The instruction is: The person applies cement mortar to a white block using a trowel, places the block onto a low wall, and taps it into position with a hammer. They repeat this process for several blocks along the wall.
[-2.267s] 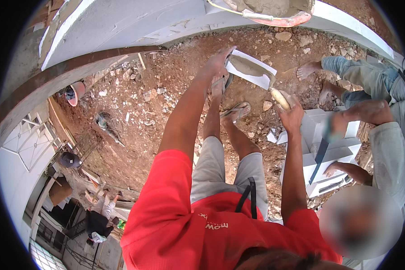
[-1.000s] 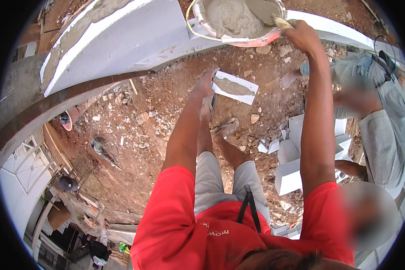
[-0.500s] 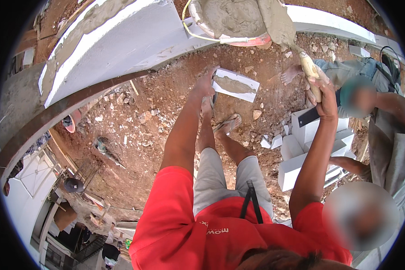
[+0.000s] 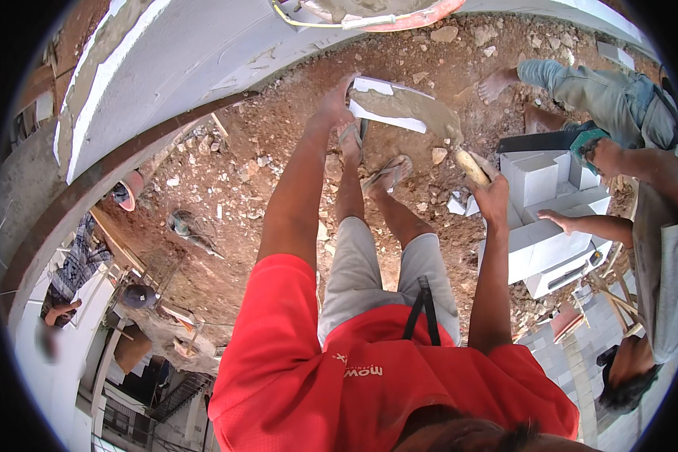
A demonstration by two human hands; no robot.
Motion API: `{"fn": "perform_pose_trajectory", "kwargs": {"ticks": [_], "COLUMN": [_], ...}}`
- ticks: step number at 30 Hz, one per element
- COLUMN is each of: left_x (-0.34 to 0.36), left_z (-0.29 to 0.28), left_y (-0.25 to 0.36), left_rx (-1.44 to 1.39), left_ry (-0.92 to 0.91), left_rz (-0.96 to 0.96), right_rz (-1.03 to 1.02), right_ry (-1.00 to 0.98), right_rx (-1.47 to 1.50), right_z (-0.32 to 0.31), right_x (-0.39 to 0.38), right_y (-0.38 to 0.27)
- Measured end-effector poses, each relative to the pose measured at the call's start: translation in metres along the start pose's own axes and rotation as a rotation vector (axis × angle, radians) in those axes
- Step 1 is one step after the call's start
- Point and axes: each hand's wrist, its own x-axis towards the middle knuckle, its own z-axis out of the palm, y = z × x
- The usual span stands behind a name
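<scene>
A: Head view; where's the block [image 4: 396, 120]?
B: Upper middle of the frame; the left hand [image 4: 337, 104] has its fingers closed on the block's left end, likely to steady it; the right hand [image 4: 493, 197] has its fingers wrapped round the trowel [image 4: 471, 167], probably to balance the mortar [image 4: 432, 113] at the block's right end.
A: Any writing?
B: Pale lettering on the red shirt [image 4: 429, 377]; lower middle.

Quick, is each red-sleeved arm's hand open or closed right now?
Left hand: closed, holding one end of the white block.
Right hand: closed, holding the trowel handle.
</scene>
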Motion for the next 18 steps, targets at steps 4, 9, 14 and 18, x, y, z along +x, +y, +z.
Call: {"fn": "perform_pose_trajectory", "kwargs": {"ticks": [4,9,14,18], "left_x": [-0.008,0.000,-0.004,-0.005], "left_z": [0.009,-0.004,-0.002,0.005], "left_y": [-0.008,0.001,-0.002,-0.007], "left_rx": [-0.100,-0.010,-0.073,-0.049], "left_ry": [0.044,-0.015,0.012,0.040], "left_rz": [0.084,0.038,0.091,0.111], "right_rz": [0.028,-0.007,0.042,-0.087], "right_ry": [0.069,0.113,0.071,0.048], "right_rx": [0.088,0.044,-0.030,-0.038], "right_z": [0.021,0.025,0.014,0.002], "right_x": [-0.026,-0.030,-0.029,-0.027], "right_y": [0.021,0.047,0.016,-0.022]}}
